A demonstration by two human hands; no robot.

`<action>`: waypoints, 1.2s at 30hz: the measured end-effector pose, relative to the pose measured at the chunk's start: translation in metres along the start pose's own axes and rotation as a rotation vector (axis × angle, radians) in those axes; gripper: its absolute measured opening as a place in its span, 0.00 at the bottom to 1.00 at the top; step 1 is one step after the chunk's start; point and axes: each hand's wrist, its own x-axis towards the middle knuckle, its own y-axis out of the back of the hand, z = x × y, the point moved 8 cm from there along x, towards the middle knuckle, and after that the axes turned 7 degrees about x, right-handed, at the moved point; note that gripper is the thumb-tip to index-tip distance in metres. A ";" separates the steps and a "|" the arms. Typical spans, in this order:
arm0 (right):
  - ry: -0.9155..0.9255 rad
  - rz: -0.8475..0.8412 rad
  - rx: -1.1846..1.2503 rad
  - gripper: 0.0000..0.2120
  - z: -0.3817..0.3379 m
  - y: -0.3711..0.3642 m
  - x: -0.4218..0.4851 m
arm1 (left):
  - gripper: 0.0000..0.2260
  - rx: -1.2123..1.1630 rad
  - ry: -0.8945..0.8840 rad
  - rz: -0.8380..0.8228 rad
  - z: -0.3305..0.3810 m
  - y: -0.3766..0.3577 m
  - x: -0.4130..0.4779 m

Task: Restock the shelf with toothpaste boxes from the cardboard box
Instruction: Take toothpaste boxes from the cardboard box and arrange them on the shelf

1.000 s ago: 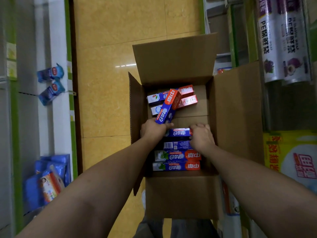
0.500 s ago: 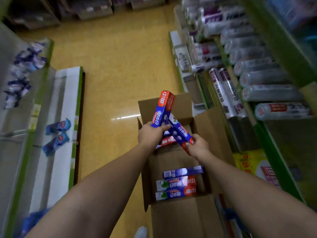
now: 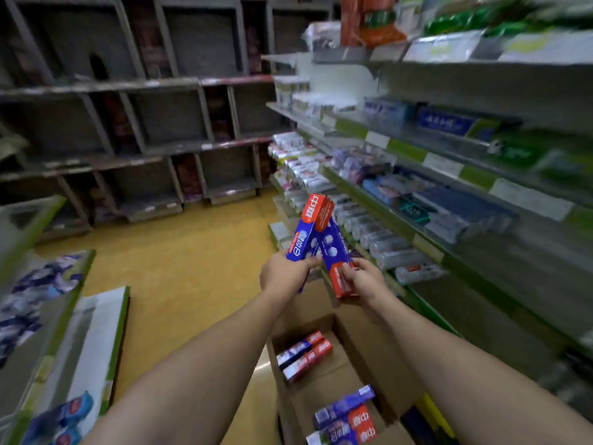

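Both hands were raised in front of the chest, above the open cardboard box (image 3: pixel 369 345). The left hand (image 3: pixel 282 274) gripped one toothpaste box (image 3: pixel 306 234) by its lower blue end, fingers curled round it, red end tilted up and to the right. The right hand (image 3: pixel 364 281) gripped a second toothpaste box (image 3: pixel 333 252) by its red lower end, thumb across the face, blue body running up and to the left. The two cartons crossed and touched near their upper parts. More toothpaste boxes lay in the cardboard box: a pair (image 3: pixel 305 354) side by side at the far end and a small stack (image 3: pixel 346 415) at the near end. The stocked shelf (image 3: pixel 401 224) ran along the right, with flat cartons on its middle tiers and clear wrapped rolls (image 3: pixel 385 245) lower down; much of it was blurred. Yellow floor (image 3: pixel 179 268) lay to the left, and blue packets (image 3: pixel 54 419) sat on a low display at lower left.
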 end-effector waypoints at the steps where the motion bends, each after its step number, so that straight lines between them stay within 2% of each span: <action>1: 0.026 0.015 0.022 0.03 -0.015 0.003 -0.014 | 0.15 -0.012 -0.044 -0.015 0.014 0.009 -0.011; 5: 0.110 0.068 0.118 0.10 -0.063 0.024 -0.069 | 0.15 -0.025 -0.186 -0.040 0.063 0.040 -0.047; 10: 0.239 0.181 0.169 0.13 -0.118 0.068 -0.137 | 0.14 -0.118 -0.316 -0.072 0.126 0.057 -0.092; 13: 0.317 0.217 0.188 0.10 -0.149 0.095 -0.172 | 0.14 -0.144 -0.388 -0.111 0.165 0.054 -0.120; 17: 0.407 0.263 0.225 0.04 -0.193 0.135 -0.223 | 0.17 -0.149 -0.521 -0.141 0.222 0.042 -0.158; 20: 0.474 0.321 0.167 0.09 -0.224 0.174 -0.266 | 0.19 -0.116 -0.626 -0.136 0.266 0.030 -0.192; 25: 0.594 0.430 0.099 0.11 -0.274 0.249 -0.353 | 0.24 -0.141 -0.720 -0.162 0.330 -0.004 -0.260; 33: 0.764 0.597 0.140 0.13 -0.326 0.372 -0.490 | 0.17 -0.256 -0.820 -0.293 0.414 -0.060 -0.386; 36: 0.823 0.630 0.158 0.23 -0.335 0.409 -0.529 | 0.14 -0.324 -0.830 -0.374 0.434 -0.077 -0.428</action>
